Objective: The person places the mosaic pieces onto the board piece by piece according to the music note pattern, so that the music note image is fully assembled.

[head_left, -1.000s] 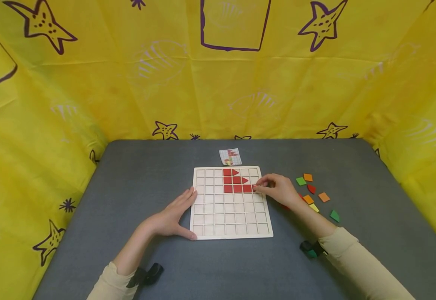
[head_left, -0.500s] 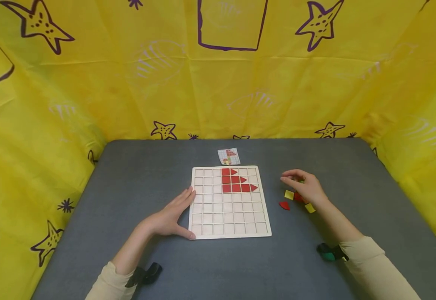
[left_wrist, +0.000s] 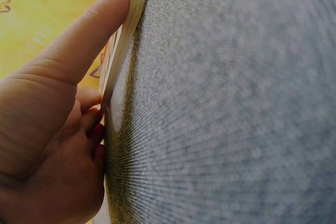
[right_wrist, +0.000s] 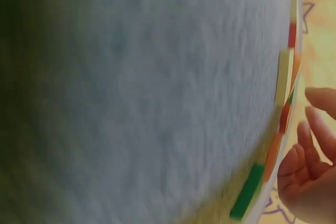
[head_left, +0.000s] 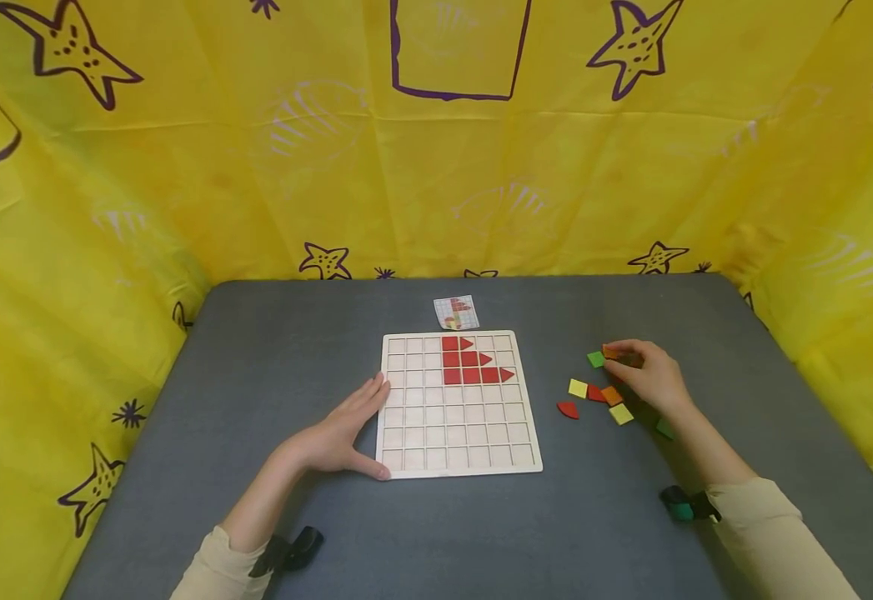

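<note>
A pale wooden board (head_left: 424, 433) with a grid of square cells lies on the table. In its upper right part, three rows of red square tiles (head_left: 471, 376) end in red triangles. My left hand (head_left: 334, 433) rests at the board's left edge, fingers on the side and thumb at the near corner; in the left wrist view the thumb (left_wrist: 89, 35) lies along the edge. My right hand (head_left: 654, 375) is at the loose tiles, its index finger and thumb apart on either side of an orange square tile (head_left: 610, 352). A light green square tile (head_left: 595, 359) lies beside that one.
Near my right hand lie a red quarter-circle (head_left: 568, 410), yellow squares (head_left: 578, 388), another orange square (head_left: 612, 396), a red piece (head_left: 596, 392) and a dark green piece (head_left: 664, 428). Behind the board sits a small pattern card (head_left: 456, 312). Yellow cloth (head_left: 421, 200) borders the table.
My right hand has left a red triangle at the end of the third row and moved right to the loose tiles. My left hand has stayed at the board's edge.
</note>
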A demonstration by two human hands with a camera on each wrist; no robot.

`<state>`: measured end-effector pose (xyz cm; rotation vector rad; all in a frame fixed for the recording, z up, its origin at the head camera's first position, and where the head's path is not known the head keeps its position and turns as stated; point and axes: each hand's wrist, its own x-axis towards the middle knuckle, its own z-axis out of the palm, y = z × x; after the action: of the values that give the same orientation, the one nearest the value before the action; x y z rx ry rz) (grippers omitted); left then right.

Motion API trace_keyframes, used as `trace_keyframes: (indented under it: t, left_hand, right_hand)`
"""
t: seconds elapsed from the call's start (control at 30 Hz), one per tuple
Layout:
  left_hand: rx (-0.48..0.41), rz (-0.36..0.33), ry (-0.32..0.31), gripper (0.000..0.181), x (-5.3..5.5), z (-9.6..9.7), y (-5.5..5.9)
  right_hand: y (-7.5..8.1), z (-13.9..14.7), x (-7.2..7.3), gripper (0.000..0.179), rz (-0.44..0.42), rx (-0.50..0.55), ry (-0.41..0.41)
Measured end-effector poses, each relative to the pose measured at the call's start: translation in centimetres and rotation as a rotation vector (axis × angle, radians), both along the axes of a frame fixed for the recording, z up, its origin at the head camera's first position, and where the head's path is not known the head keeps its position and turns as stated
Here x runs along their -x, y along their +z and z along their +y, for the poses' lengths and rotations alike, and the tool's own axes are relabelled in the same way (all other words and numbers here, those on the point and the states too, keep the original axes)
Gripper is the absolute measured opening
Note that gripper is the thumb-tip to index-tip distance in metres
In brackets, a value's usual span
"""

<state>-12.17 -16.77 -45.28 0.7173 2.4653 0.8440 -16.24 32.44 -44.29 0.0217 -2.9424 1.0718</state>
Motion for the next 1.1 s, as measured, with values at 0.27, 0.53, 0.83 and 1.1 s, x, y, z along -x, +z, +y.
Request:
trace_keyframes:
  t: [0.27,0.53,0.83,1.1]
  left_hand:
    - [0.002,-0.010,0.008,0.126,-0.1,0.1,0.1]
    - [-0.002,-0.010,0.011,0.126,-0.1,0.0,0.2]
    - [-0.018,-0.008,0.002,0.125,-0.3,0.0,0.4]
    - [-0.007,-0.008,0.011,0.126,-0.2,0.0,0.2]
  right_hand:
    - [0.0,1.5,1.2,0.044,-0.068,-0.049,0.005]
    - [-0.2,1.8,1.6,0.047,-0.097,-0.068,-0.017]
    - [0.2,-0.3,0.9,0.050,-0.049,0.012,-0.022]
    - [0.0,-5.6,0.3,0.047,-0.071,0.160,0.026]
